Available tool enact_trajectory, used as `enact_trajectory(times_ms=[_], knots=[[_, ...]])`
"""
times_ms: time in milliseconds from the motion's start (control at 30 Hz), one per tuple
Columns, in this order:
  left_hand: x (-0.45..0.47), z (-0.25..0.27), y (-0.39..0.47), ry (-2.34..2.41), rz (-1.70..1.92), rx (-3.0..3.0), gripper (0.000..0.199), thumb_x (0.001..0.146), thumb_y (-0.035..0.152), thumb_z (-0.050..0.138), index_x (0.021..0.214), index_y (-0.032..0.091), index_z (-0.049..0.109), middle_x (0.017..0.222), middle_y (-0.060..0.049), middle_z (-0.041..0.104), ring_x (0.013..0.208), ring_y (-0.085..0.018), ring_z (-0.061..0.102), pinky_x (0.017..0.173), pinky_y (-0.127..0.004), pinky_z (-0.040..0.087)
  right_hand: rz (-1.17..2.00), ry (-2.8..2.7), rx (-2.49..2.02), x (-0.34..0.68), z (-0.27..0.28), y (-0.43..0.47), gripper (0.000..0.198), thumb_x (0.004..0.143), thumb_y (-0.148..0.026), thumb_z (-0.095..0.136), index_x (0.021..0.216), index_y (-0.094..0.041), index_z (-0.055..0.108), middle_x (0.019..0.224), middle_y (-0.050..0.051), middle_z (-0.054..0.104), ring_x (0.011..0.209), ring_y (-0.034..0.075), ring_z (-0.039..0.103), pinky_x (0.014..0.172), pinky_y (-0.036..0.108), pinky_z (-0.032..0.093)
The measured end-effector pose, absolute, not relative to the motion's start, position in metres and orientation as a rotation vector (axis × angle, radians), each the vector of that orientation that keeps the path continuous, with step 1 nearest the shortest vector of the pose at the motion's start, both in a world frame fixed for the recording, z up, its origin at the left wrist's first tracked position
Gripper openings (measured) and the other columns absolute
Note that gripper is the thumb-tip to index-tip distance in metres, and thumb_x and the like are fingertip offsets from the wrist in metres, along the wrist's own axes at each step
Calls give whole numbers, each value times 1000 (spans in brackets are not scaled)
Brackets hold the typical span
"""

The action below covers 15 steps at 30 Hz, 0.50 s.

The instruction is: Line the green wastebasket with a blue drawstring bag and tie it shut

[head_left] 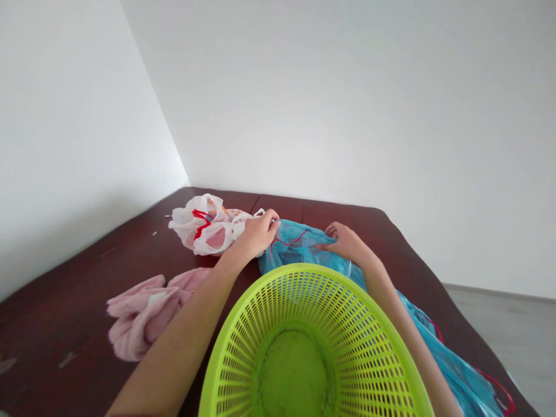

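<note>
A blue translucent drawstring bag (297, 250) with red cords lies crumpled behind the green basket. My left hand (263, 230) is at its left edge, fingers curled in and closed on the plastic. On the other side, my right hand (347, 242) rests against the bag's upper right part, thumb and fingers apart. White plastic bags (211, 229) with red marks lie just left of my left hand, with something pink showing inside. In front of me stands the green perforated basket (295, 370), with nothing in it, between my forearms.
On the dark red table (78, 289), a pink cloth (147, 310) lies bunched beside my left forearm. More blue plastic (456, 365) with red cord stretches along the right side. White walls stand behind and left; grey floor (499, 324) shows at right.
</note>
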<state>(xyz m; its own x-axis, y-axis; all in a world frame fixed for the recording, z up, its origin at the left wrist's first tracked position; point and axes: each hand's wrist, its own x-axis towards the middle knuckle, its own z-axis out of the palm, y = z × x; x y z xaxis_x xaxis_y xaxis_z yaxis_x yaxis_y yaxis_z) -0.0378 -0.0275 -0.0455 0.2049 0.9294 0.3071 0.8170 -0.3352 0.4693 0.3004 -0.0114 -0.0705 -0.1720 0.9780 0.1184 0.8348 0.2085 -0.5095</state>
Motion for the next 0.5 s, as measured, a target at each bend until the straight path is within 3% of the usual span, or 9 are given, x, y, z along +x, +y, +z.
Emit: enact_trajectory(times_ms=[100, 200, 300, 367, 433, 500], knots=[[-42, -38, -25, 1581, 1049, 2148, 17, 120, 39, 52, 124, 28, 65, 111, -7, 85, 101, -28, 83, 93, -40, 62, 563, -1979, -1448, 303, -53, -17, 36, 87, -54, 93, 94, -24, 75, 95, 3, 78, 92, 24, 70, 79, 34, 50], [-42, -33, -29, 1462, 1253, 2014, 22, 119, 48, 54, 120, 28, 64, 115, -6, 85, 105, -27, 82, 96, -40, 62, 551, -1817, -1311, 299, -39, -25, 35, 90, -53, 83, 80, -26, 63, 78, -2, 65, 78, 20, 59, 71, 33, 44], [-37, -34, -39, 1449, 1073, 2015, 37, 119, 63, 53, 127, 29, 65, 120, -8, 87, 111, -31, 83, 100, -44, 62, 482, -1643, -1272, 286, -29, -33, 39, 89, -53, 83, 81, -28, 54, 76, -2, 61, 73, 20, 57, 67, 33, 43], [-31, -37, -46, 1458, 803, 2113, 51, 108, 73, 70, 136, 30, 68, 125, -11, 88, 115, -37, 84, 99, -47, 63, 554, -1555, -1235, 275, -25, -38, 39, 90, -54, 84, 85, -30, 53, 76, -2, 64, 70, 21, 63, 64, 33, 47], [-26, -41, -49, 1441, 629, 2191, 62, 95, 67, 86, 140, 27, 72, 133, -17, 88, 124, -44, 83, 105, -51, 63, 671, -1477, -1188, 267, -22, -43, 38, 91, -54, 84, 92, -31, 53, 78, -2, 68, 65, 22, 67, 60, 34, 52], [-23, -44, -47, 1404, 610, 2188, 50, 91, 53, 87, 131, 25, 78, 136, -18, 88, 133, -47, 81, 114, -55, 62, 697, -1408, -1156, 263, -20, -46, 36, 91, -52, 83, 95, -31, 54, 78, -2, 70, 61, 22, 67, 56, 34, 52]])
